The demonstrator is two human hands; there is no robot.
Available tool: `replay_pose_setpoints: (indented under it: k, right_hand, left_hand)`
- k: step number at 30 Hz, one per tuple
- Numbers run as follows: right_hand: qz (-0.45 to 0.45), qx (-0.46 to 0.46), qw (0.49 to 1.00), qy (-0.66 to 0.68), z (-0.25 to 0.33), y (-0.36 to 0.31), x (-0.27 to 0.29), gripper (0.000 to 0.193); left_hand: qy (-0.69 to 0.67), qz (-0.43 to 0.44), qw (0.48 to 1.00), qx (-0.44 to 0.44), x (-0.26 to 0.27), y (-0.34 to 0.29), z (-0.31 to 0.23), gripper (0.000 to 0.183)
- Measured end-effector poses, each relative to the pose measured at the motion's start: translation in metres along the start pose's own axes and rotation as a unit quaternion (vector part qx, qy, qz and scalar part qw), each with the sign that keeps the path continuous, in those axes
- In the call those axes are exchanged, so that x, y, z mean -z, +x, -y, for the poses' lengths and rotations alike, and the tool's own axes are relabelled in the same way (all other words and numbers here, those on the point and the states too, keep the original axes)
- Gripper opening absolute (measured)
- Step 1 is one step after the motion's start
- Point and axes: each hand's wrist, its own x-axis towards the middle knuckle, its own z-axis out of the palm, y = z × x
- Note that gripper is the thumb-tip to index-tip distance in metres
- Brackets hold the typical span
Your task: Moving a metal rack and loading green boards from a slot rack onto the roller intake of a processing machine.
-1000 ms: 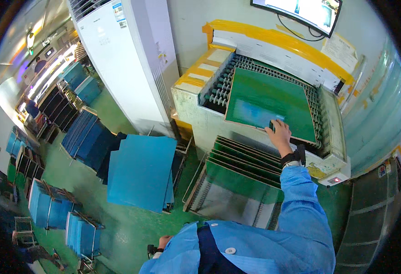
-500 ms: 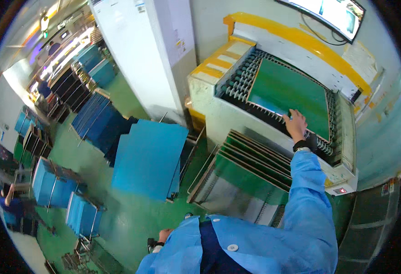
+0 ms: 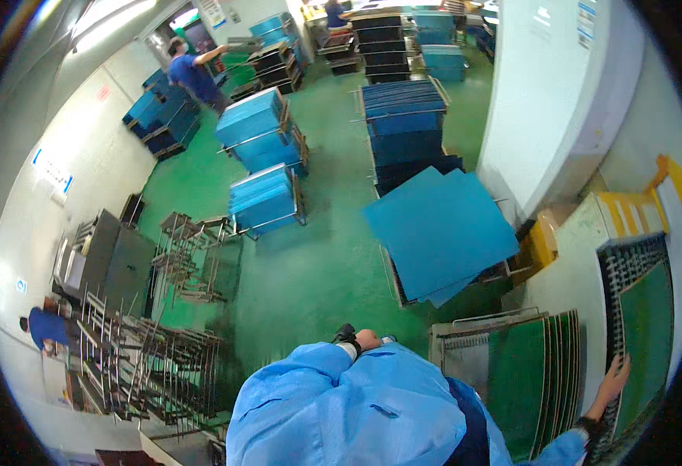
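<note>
A large green panel [image 3: 643, 334] lies on the rollers of a conveyor machine [image 3: 616, 268] at the right. My right hand [image 3: 611, 380] is at the panel's near-left edge, fingers stretched out and touching it. Between my body and the machine stands a rack [image 3: 465, 353] holding several upright green panels [image 3: 518, 380] with brown edges. Low in front of my body is my left hand [image 3: 368, 339], with a dark band at the wrist; its fingers are hidden from view.
Blue sheets [image 3: 442, 229] lie fanned on a stand ahead. Racks of blue panels [image 3: 259, 132] stand farther off on the green floor [image 3: 317, 256]. Empty metal racks [image 3: 150, 357] crowd the left. One person [image 3: 193, 74] stands far left, another [image 3: 46, 330] at the left wall.
My view has swung left, so the machine and green panel now sit at the right edge. My right hand is still at the panel's edge; my left hand remains low by my body.
</note>
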Motion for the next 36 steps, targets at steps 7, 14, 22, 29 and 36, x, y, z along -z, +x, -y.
replay_pose_setpoints:
  k: [7, 14, 22, 29, 36]
  right_hand:
    - [0.065, 0.067, 0.987, 0.129, 0.144, -0.095, 0.025, 0.041]
    - [0.101, 0.043, 0.990, 0.086, 0.207, -0.162, 0.038, 0.043]
    - [0.136, 0.003, 0.991, 0.008, 0.251, -0.191, 0.052, 0.041]
    - [0.102, 0.020, 0.993, -0.048, 0.262, -0.192, 0.049, 0.037]
    - [0.144, -0.110, 0.983, -0.011, 0.248, -0.198, 0.037, 0.032]
  left_hand:
    - [0.022, 0.035, 0.999, 0.021, 0.007, 0.007, -0.003, 0.045]
    - [-0.004, 0.022, 1.000, 0.021, 0.013, 0.013, -0.002, 0.043]
    - [0.004, 0.049, 0.999, -0.007, 0.020, 0.026, 0.019, 0.043]
    - [0.006, 0.034, 0.999, 0.004, 0.037, 0.021, 0.032, 0.044]
    - [-0.022, 0.058, 0.998, -0.003, 0.043, 0.034, 0.040, 0.042]
